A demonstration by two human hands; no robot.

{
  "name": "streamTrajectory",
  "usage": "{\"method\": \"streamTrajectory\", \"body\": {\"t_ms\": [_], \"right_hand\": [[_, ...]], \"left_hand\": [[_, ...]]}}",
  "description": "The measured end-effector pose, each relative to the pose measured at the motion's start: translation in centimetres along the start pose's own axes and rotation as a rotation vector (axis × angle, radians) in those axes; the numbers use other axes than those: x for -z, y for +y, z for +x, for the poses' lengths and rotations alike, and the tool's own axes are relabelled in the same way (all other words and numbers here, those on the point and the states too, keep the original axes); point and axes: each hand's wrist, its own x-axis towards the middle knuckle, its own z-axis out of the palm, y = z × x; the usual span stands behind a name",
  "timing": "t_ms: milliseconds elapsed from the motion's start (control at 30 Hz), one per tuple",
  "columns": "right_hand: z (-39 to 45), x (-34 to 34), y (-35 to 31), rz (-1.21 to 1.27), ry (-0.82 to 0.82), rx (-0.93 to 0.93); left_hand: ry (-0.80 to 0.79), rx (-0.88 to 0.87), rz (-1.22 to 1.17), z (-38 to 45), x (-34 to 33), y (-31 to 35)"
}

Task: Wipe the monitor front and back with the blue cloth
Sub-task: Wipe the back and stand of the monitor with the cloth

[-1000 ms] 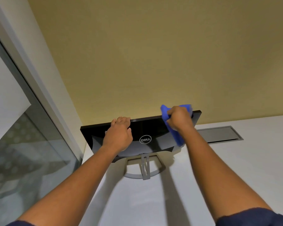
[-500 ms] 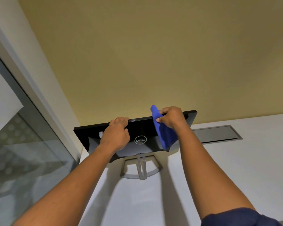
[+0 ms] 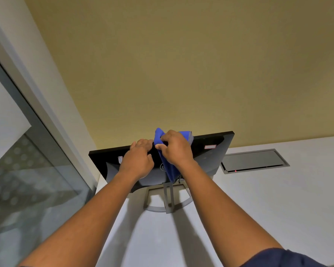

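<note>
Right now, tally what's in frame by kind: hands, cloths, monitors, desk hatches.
Hands: 2, left hand and right hand
Cloths: 1, blue cloth
Monitors: 1, monitor
Desk hatches: 1, desk hatch
Total: 5

One head-worn wide-angle view looks forward and down along both forearms, from behind the monitor [image 3: 206, 151], close to it. The right hand [image 3: 175, 149] gripping the blue cloth [image 3: 169, 168] sits mid-frame; the left hand [image 3: 137, 160] is just left of that grip, the tan wall [image 3: 181, 64] beyond it.
</note>
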Motion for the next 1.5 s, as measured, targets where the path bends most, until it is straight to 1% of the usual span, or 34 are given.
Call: {"method": "streamTrajectory", "body": {"t_ms": [67,167,267,333,400,567,633,667,767,833,867,967,1067,1133,1267,1300,1367,1433,1500], "right_hand": [[-0.8,0.0,1.6,0.012,0.087,0.005],[-1.3,1.4,4.6,0.017,0.234,-0.08],[-0.8,3.3,7.1,0.002,0.273,-0.19],[-0.7,3.8,7.7,-0.037,0.281,-0.206],[-1.0,3.3,7.1,-0.049,0.286,-0.167],[-2.1,0.1,4.5,-0.087,0.283,0.077],[-1.9,0.0,4.1,-0.114,0.316,0.105],[-1.8,0.2,4.2,-0.145,0.354,0.082],[-1.8,0.6,5.6,-0.213,0.506,-0.098],[-2.0,0.5,6.2,-0.205,0.555,-0.134],[-2.1,0.2,6.2,-0.204,0.557,-0.104],[-2.4,-0.9,4.9,-0.18,0.537,0.078],[-3.0,-1.8,4.1,-0.186,0.48,0.149],[-3.3,-2.3,4.7,-0.2,0.489,0.127],[-3.3,-0.8,5.7,-0.086,0.602,-0.088],[-3.2,-0.4,5.6,-0.074,0.607,-0.108],[-3.2,-0.5,5.0,-0.137,0.581,-0.074],[-3.6,-1.7,4.2,-0.275,0.528,0.01],[-3.8,-2.5,3.8,-0.336,0.482,0.027]], "left_hand": [[0.008,0.005,0.017,0.2,0.1,0.1],[0.004,-0.001,0.018,0.3,0.2,0.2],[0.01,0.002,0.012,0.3,0.3,0.1],[0.029,0.002,0.017,0.3,0.1,0.2],[0.039,0.001,0.016,0.2,-0.1,0.3],[0.045,-0.002,0.014,0.2,-0.4,0.0],[0.046,-0.006,0.013,0.0,-0.4,0.0],[0.042,-0.008,0.011,0.0,-0.3,0.0],[0.04,-0.012,0.006,0.1,-0.3,0.0],[0.053,-0.013,0.005,0.1,-0.5,-0.1],[0.062,-0.016,0.006,0.1,-0.6,-0.1],[0.075,-0.024,0.001,0.0,-0.8,-0.1],[0.082,-0.017,0.002,0.0,-0.8,-0.2],[0.078,-0.018,-0.001,0.0,-0.8,-0.2],[0.07,-0.02,0.001,0.2,-0.9,-0.4],[0.07,-0.021,0.004,0.2,-1.0,-0.4],[0.074,-0.022,0.004,0.2,-1.1,-0.4],[0.09,-0.017,0.005,0.3,-1.1,-0.3],[0.099,-0.015,0.013,0.4,-1.1,-0.3]]}}
